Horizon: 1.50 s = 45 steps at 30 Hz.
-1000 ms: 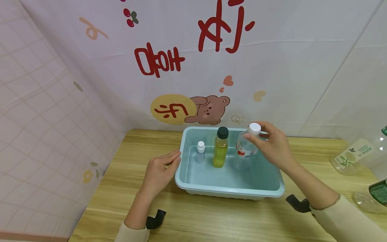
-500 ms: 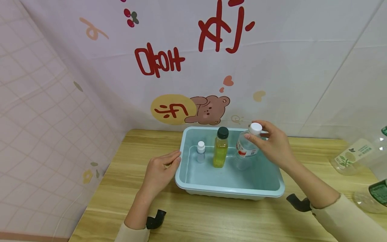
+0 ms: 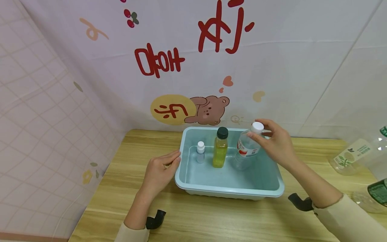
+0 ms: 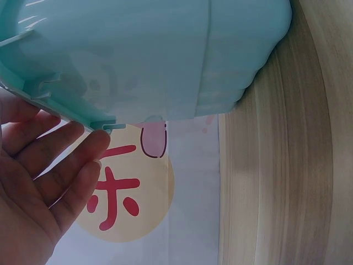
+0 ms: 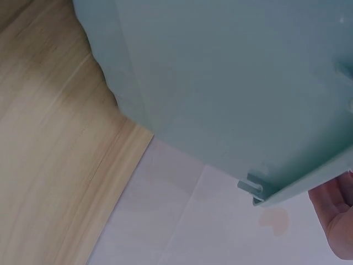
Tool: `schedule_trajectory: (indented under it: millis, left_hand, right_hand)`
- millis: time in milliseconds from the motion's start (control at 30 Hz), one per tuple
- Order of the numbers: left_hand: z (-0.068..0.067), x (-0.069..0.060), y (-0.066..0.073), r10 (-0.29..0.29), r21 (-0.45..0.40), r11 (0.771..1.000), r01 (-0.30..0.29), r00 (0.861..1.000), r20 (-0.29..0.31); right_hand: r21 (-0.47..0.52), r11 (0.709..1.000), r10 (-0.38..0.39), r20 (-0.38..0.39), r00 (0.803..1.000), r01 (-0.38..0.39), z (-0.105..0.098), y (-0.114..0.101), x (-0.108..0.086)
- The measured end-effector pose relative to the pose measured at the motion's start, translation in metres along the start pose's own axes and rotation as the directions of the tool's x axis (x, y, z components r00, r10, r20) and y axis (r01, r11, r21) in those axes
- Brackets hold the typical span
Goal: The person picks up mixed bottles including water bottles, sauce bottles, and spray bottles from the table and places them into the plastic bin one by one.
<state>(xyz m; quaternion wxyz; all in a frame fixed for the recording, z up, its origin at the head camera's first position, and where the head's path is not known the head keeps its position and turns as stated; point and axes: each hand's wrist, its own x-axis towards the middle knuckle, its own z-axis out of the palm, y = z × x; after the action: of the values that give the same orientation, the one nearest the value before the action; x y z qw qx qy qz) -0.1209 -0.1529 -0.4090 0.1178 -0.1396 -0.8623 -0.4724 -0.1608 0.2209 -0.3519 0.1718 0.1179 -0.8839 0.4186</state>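
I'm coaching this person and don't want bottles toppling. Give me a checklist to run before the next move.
1. Right hand holds the clear bottle near its neck: ok.
2. Clear bottle's white cap on: ok.
3. Clear bottle's base resting on the basin's floor: cannot tell.
4. Left hand touching the basin's rim: ok.
5. Yellow bottle upright: ok.
6. Small bottle upright: ok.

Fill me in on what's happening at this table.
A person's right hand grips a clear bottle with a white cap near its top, inside a blue tub. The left hand touches the tub's left rim. A small bottle and a yellow bottle stand in the tub, left of the gripped one. Two more clear bottles are off to the right of the tub.
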Motion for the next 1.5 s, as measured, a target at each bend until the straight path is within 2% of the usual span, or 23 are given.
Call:
schedule_trajectory:
  millis: [167,433,900,1033,1267,1500]
  left_hand:
    - [0.0,0.0,0.001,-0.01,0.002,1.0,0.01,1.0,0.001]
    - [-0.001,0.001,0.0,-0.005,0.008,1.0,0.005,1.0,-0.003]
    - [0.0,0.001,0.002,-0.019,0.009,1.0,0.019,1.0,-0.006]
    - [0.0,0.002,0.003,-0.025,0.009,1.0,0.025,1.0,-0.009]
    - [-0.001,0.001,0.002,-0.029,-0.001,1.0,0.029,1.0,-0.008]
    - [-0.002,0.0,0.002,-0.018,0.001,1.0,0.018,1.0,-0.017]
  right_hand:
    - [0.009,1.0,0.004,-0.023,1.0,-0.003,-0.006,0.0,-0.001]
    - [0.034,0.998,-0.04,-0.078,0.996,0.043,-0.021,-0.001,-0.002]
    - [0.011,0.994,-0.104,-0.165,0.981,0.107,-0.061,0.003,-0.023]
    - [-0.007,0.996,-0.093,-0.197,0.976,0.094,-0.072,0.005,-0.031]
    - [-0.075,0.997,-0.013,-0.223,0.975,-0.004,-0.094,0.008,-0.044]
    - [-0.145,0.988,0.007,-0.271,0.962,-0.048,-0.117,0.01,-0.055]
